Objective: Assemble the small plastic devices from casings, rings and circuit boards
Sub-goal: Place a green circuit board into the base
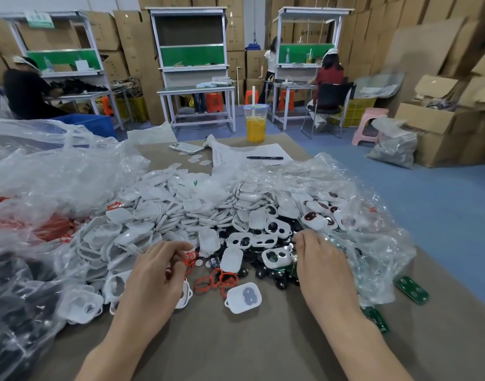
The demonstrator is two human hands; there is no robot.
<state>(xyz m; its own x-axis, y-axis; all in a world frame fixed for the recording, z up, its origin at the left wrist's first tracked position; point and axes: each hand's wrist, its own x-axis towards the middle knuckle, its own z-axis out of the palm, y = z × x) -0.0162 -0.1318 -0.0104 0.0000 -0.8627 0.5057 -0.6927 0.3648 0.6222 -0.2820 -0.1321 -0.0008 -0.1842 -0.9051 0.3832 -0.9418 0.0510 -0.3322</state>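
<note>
Loose white casings (181,210) heaped across the desk (236,347) beyond both grips suggest assembly has barely dented the stock, though a few red-rimmed units (311,218) just past the right grip (322,261) look finished. That grip lies flat, fingers straight, on black parts, with green circuit boards (411,290) to its outer side; the left grip (153,273) pinches a red ring (191,258), and spare rings (216,281) lie between the two. Print on the paper sheet (244,156) far beyond is too small to read.

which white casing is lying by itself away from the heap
The white casing nearest the viewer, beside the loose red rings. It lies open side up on bare table, a grey patch inside; the others are heaped together.
</note>
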